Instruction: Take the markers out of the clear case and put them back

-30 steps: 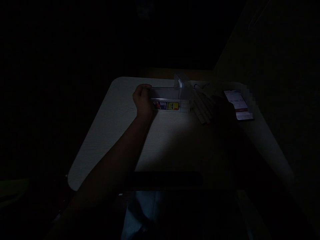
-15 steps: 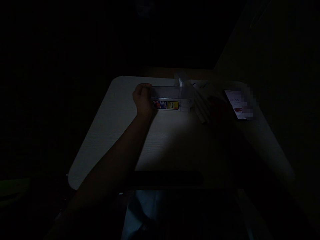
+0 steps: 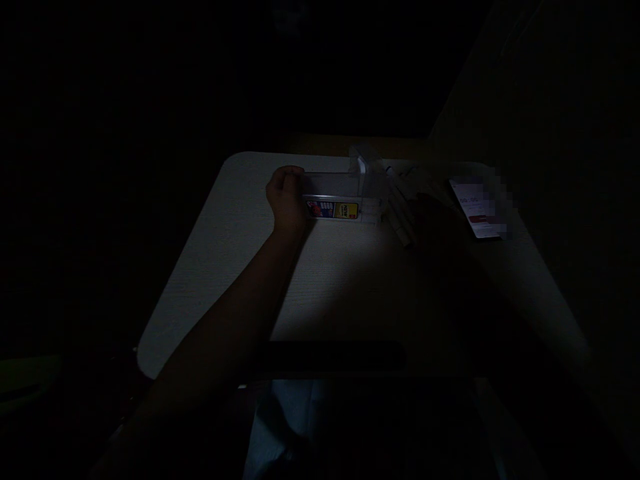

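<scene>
Tabletop (image 3: 220,240), left hand (image 3: 287,199) closed on clear case (image 3: 331,187)

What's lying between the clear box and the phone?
In the head view, a bunch of markers lies beside the clear box, then the shadowed right hand, before the phone.

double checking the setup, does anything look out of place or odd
The right hand is nearly lost in shadow. Beside the clear case, marker-like sticks lie askew in a loose heap. Blocky pixels hide part of the phone. No spill shows, though darkness could hide one.
</scene>
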Demonstrator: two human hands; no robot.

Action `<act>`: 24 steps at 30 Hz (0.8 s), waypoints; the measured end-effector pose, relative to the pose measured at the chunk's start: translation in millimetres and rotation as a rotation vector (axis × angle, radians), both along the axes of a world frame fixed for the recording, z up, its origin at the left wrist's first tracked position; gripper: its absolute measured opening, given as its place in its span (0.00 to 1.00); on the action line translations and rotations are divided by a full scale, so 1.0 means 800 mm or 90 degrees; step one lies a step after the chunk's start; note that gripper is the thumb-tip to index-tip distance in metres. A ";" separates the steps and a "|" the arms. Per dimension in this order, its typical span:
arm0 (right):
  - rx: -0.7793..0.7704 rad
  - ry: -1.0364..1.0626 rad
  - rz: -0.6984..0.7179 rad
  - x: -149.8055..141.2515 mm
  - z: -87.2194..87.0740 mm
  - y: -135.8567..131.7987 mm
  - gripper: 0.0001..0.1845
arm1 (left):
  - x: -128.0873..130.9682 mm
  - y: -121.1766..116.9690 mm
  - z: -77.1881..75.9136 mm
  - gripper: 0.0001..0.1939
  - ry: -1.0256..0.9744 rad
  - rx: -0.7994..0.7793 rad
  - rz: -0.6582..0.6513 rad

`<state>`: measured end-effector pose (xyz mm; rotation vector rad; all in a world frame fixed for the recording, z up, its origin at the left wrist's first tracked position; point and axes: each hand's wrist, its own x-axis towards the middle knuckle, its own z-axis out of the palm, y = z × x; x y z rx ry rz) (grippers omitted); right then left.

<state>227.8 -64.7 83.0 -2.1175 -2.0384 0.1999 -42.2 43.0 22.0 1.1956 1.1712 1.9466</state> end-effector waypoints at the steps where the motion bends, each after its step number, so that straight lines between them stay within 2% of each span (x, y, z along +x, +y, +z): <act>1: 0.000 -0.007 0.006 -0.003 0.001 -0.002 0.31 | 0.000 0.000 0.000 0.26 0.003 0.001 -0.003; 13: 0.023 -0.009 0.033 -0.009 0.001 -0.003 0.28 | 0.000 0.000 -0.001 0.25 -0.004 0.014 0.001; 18: 0.005 -0.004 0.007 -0.010 0.001 -0.002 0.28 | 0.000 0.003 -0.003 0.24 0.001 0.022 0.012; 24: 0.056 0.014 0.059 -0.006 -0.011 0.003 0.32 | 0.000 -0.001 0.000 0.22 0.007 0.020 0.017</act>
